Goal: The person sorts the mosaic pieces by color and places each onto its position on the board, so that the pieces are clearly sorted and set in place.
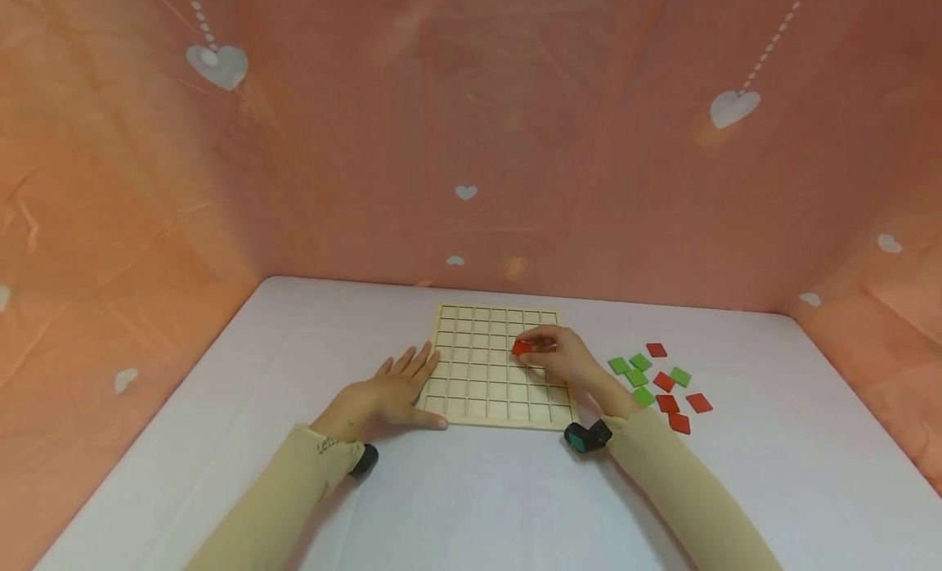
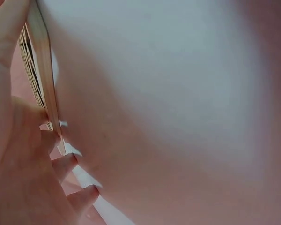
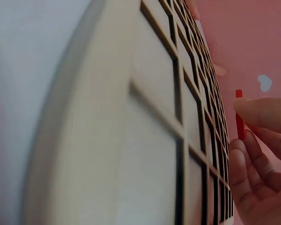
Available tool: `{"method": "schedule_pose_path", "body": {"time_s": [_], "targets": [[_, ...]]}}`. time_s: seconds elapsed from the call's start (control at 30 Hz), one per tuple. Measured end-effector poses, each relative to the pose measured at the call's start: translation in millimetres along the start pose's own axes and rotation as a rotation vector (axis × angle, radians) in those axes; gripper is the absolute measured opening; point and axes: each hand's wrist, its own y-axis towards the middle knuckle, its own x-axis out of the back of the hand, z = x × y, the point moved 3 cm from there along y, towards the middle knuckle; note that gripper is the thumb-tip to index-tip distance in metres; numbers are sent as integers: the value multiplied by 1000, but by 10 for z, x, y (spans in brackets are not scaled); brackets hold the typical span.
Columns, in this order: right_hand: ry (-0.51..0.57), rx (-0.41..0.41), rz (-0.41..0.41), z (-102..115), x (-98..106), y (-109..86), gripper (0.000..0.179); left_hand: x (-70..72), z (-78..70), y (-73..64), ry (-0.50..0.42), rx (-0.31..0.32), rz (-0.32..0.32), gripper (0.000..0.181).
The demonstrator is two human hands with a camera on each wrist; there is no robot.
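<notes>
A wooden grid board (image 1: 477, 388) with square compartments lies on the white table. My right hand (image 1: 562, 354) pinches a red square tile (image 1: 521, 348) between thumb and fingertips, over the right half of the board. In the right wrist view the red tile (image 3: 239, 115) shows edge-on, held a little above the grid (image 3: 152, 117). My left hand (image 1: 390, 393) lies with fingers spread at the board's left edge, the thumb along its front left corner. The left wrist view shows those fingers (image 2: 64, 165) beside the board's wooden side (image 2: 46, 70).
Right of the board several loose tiles lie scattered, some green (image 1: 618, 365) and some red (image 1: 699, 402). The white table (image 1: 471, 497) meets a peach cloth backdrop (image 1: 471, 129) with pale hearts at the back and both sides.
</notes>
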Motion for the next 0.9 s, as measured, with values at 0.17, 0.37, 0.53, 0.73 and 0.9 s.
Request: {"method": "schedule_pose_path", "body": {"time_s": [0.17,0.37,0.53,0.73,0.9], "targets": [[-19,17,1,47,-47,48,32,17,-18,-5,-2,-1,12,107],[-4,35,15,94,-111,111,33,30,-22,-14,-1,8,22,107],[19,58,29,133,-174,184,33,24,-11,-17,1,12,19,107],[20,71,35,179,-236,240,34,17,-9,-9,-9,11,19,106],[23,49,34,212,-284,290,33,16,-3,-2,-3,14,24,107]]}}
